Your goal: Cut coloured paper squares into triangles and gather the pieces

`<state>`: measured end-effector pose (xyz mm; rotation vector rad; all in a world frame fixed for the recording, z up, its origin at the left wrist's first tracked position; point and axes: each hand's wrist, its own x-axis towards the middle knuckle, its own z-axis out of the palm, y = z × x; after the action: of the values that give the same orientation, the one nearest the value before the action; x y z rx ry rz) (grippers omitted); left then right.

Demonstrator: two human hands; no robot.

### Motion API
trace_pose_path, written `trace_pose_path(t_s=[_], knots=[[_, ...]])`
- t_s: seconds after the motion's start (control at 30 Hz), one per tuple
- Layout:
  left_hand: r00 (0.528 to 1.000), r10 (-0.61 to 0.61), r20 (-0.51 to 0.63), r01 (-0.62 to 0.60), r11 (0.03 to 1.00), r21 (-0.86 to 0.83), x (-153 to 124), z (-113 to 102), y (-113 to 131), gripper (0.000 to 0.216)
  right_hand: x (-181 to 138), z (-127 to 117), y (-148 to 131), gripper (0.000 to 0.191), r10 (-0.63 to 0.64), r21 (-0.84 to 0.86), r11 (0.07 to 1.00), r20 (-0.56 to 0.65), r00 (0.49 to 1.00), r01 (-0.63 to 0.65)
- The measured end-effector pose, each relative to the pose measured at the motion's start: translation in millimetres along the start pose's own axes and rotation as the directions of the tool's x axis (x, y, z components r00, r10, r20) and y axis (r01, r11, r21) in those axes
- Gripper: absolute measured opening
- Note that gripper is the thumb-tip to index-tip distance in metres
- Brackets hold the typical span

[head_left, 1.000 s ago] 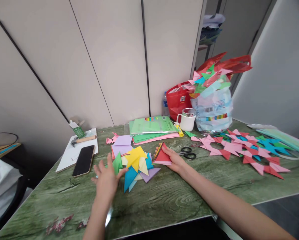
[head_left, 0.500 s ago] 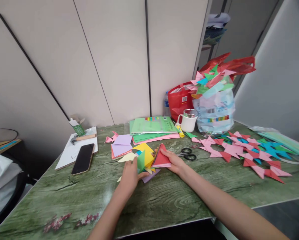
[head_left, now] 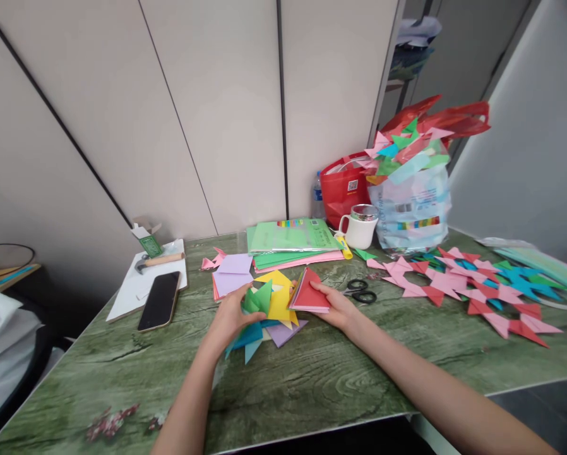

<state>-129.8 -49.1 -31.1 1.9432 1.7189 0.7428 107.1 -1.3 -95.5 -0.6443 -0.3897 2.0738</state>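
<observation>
My left hand is curled round green folded paper, thumb in front and fingers behind. Blue folded paper sticks out below that hand. In my right hand is a stack of folded paper triangles, red on top with pink and other layers under it. Between the hands lies yellow folded paper, and a purple folded piece rests on the table just in front of it. The right hand's fingertips are hidden behind the stack.
Black-handled scissors lie right of my right hand. Pink and red paper stars spread across the right side. Behind are green paper packs, a white mug and bags. A phone and a hammer lie left.
My left hand has shifted left with the green paper, drawing away from my right hand. More blue paper shows beneath it. The right hand still holds the red stack.
</observation>
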Motion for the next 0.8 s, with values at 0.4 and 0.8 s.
trace_pose_path(t_s=[0.4, 0.8], knots=[[0.980, 0.079, -0.184, -0.130, 0.950, -0.284, -1, -12, 4, 0.086, -8, 0, -15, 0.019, -0.140, 0.014, 0.990, 0.101, 0.985, 0.139], [0.963, 0.268, -0.037, -0.269, 0.936, -0.226, -10, 22, 19, 0.072, -29, 40, 9, 0.025, 0.019, -0.276, 0.960, 0.256, 0.967, 0.054]])
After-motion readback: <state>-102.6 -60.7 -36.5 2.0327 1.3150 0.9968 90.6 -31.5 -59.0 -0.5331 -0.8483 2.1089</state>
